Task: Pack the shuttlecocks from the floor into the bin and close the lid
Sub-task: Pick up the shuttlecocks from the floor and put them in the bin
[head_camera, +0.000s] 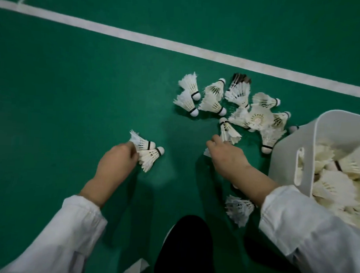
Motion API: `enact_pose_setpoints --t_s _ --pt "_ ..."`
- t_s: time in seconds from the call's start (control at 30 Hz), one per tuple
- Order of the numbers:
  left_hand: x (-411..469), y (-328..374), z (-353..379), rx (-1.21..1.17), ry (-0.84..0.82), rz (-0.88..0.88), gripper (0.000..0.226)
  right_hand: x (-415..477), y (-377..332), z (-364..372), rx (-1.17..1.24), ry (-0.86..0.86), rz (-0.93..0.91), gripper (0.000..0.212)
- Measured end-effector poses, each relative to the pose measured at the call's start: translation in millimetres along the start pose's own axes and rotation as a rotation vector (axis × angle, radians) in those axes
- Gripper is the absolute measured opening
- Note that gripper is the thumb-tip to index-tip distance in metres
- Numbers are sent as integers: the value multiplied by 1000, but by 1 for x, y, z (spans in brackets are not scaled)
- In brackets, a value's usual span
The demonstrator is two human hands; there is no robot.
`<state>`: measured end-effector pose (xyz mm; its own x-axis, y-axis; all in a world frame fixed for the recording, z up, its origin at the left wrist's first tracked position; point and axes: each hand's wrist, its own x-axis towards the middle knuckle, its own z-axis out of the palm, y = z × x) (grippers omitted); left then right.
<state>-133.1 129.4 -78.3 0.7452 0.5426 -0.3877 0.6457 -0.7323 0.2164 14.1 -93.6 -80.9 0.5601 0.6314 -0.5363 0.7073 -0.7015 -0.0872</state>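
Observation:
My left hand point(116, 161) is closed on the feather ends of two white shuttlecocks point(148, 151), their cork tips pointing right. My right hand point(226, 154) reaches over the floor with its fingers on a shuttlecock point(227, 131) at the near edge of a pile; a bit of white feather shows under the palm. Several white shuttlecocks point(235, 101) lie scattered on the green floor beyond both hands. One more shuttlecock point(238, 210) lies under my right forearm. The white bin point(288, 163) stands at the right, open, holding many shuttlecocks. No lid is in view.
A white court line point(138, 37) crosses the green floor diagonally behind the pile. My dark trouser leg point(187, 247) is at the bottom centre. White cloth point(134, 269) hangs at the bottom edge.

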Motion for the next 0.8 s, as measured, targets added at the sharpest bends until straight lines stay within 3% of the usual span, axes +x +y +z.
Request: enact_pose_setpoints --t_s 0.13,0.23,0.37,0.5,0.63,0.8 --pt "4 5 6 -126 143 -131 33 6 6 8 -23 -51 0 34" --pt "14 4 14 -206 124 -202 48 6 9 7 -15 -34 -1 28" --pt "25 4 22 -355 74 -215 24 5 7 3 -3 24 -17 16" --pt "24 10 13 -370 211 -136 16 2 1 -2 43 113 -44 12" --pt "12 0 4 -221 244 -39 27 -2 -8 -4 112 172 -76 10" --pt "-17 -1 19 -314 209 -172 26 -9 -18 -6 163 182 -105 11"
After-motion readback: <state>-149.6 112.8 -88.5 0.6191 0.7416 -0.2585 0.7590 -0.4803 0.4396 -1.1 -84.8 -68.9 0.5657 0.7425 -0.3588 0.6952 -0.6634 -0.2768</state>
